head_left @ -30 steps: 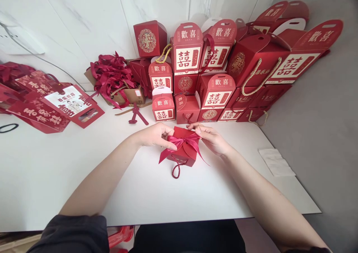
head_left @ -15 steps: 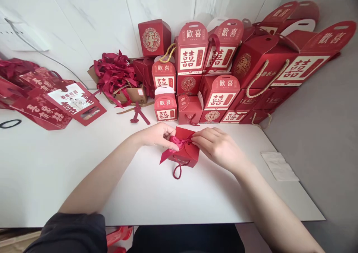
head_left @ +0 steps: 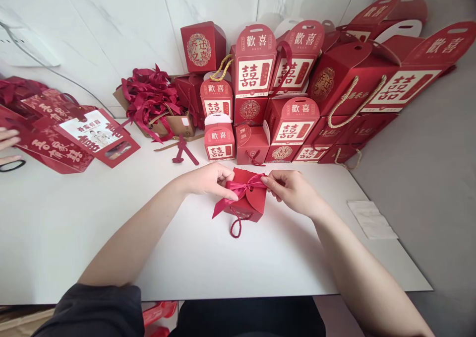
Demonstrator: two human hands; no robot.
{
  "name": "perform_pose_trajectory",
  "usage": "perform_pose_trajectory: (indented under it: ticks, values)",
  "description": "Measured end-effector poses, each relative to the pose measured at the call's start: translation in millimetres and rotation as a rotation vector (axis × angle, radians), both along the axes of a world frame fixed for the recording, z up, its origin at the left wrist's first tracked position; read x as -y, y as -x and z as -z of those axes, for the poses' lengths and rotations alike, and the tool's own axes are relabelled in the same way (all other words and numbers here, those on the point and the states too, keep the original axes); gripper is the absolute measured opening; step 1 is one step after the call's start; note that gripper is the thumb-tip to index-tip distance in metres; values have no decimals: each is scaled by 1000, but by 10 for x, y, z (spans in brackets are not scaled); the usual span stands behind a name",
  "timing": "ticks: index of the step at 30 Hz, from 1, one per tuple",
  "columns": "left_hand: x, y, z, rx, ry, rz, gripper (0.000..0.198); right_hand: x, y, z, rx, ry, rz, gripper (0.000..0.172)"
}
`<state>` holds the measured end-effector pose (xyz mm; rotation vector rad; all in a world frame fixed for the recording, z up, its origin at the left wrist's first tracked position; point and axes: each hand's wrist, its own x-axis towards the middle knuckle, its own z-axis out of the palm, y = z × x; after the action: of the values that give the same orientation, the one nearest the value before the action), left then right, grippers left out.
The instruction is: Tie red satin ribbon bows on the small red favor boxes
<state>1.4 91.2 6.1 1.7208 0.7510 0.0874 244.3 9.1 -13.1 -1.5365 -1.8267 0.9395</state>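
Right at the near middle of the worktop, the small red box is seated, flaps folded down, its lid crossed by a glossy ribbon tied in a bow! On the box's left, the bow is held by the left hand, thumb laid across the satin, fingers curled behind. Over on the right, the other side of the bow is pinched in the right hand, its grip narrow, thumb against fingertips. Below, the rope handle is looped out onto the worktop. Just behind, a lidded red carton is lined up among stacked gift boxes. Farther left, a cardboard box is heaped with loose ribbons, and a dark red strip is dropped in front. At the far left, beside printed red bags, a co-worker's hand is seen, cut off by the edge; whether anything is held there cannot be told. On the right, a white tissue is laid.
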Motion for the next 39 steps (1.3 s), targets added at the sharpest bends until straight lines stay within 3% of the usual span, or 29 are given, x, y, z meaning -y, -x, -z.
perform_pose_trajectory:
  ticks: [6, 13, 15, 19, 21, 25, 33, 36, 39]
  values:
    - [-4, -20, 2, -27, -18, -44, 41, -21, -109, -9, -308, 303, -201, 47]
    - [42, -61, 40, -41, -158, -106, 44, -72, -376, -6, -224, 518, -367, 48]
    - [52, -63, 42, -33, -227, -92, 45, -103, -441, 9, -241, 442, -326, 47]
    - [66, -72, 39, -11, -267, -74, 43, -171, -363, 100, -343, 16, -49, 37]
    - [73, -77, 37, -4, -216, -78, 41, -188, -242, 161, -362, -80, -53, 34]
    - [80, -82, 38, 15, -97, -79, 37, -180, -44, 229, -378, -116, -181, 25]
    - [61, -95, 94, 79, -12, -87, 34, -150, -65, 173, -459, -28, -275, 36]
    - [62, -80, 59, 46, -51, -93, 36, -162, -82, 192, -456, -34, -300, 37]
    - [91, -37, -69, -54, -160, -72, 36, -175, -74, 219, -465, -34, -295, 35]
